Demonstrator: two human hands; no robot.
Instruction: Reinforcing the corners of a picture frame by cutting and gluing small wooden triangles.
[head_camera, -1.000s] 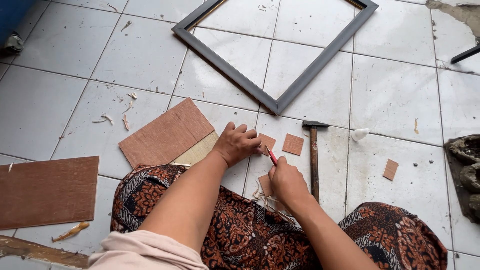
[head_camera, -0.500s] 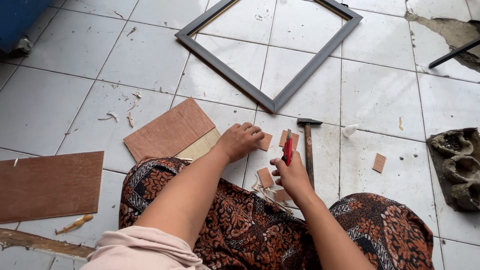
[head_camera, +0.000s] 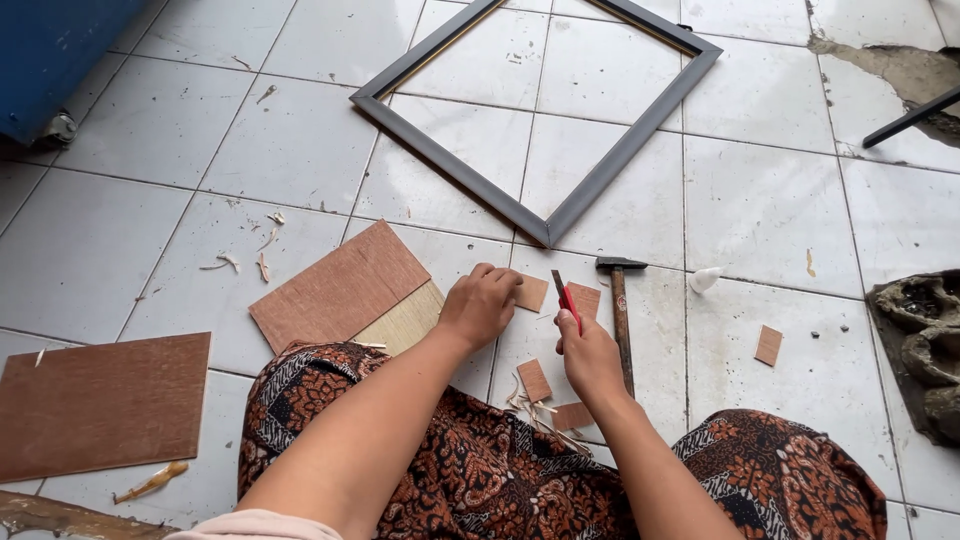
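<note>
My left hand (head_camera: 483, 303) rests knuckles-up on the white tiled floor, its fingers on a small brown plywood piece (head_camera: 531, 292). My right hand (head_camera: 590, 352) grips a red utility knife (head_camera: 566, 299) with the blade pointing up and away from me. Just right of the knife lies another small plywood square (head_camera: 585, 300). A hammer (head_camera: 620, 310) with a wooden handle lies beside my right hand. Two more small wood pieces (head_camera: 534, 380) and shavings lie near my wrist. My patterned skirt (head_camera: 480, 470) covers my legs at the bottom.
A grey picture frame (head_camera: 450, 165) lies on the tiles ahead. A larger plywood sheet (head_camera: 340, 287) lies left of my left hand, a dark brown board (head_camera: 100, 400) at far left. A wood chip (head_camera: 768, 344), a white lump (head_camera: 705, 279) and a grey rag (head_camera: 925, 340) lie right.
My right hand has turned the red knife from lying low toward the left to standing upright. My left hand stays on the small plywood piece. The camera view has shifted slightly.
</note>
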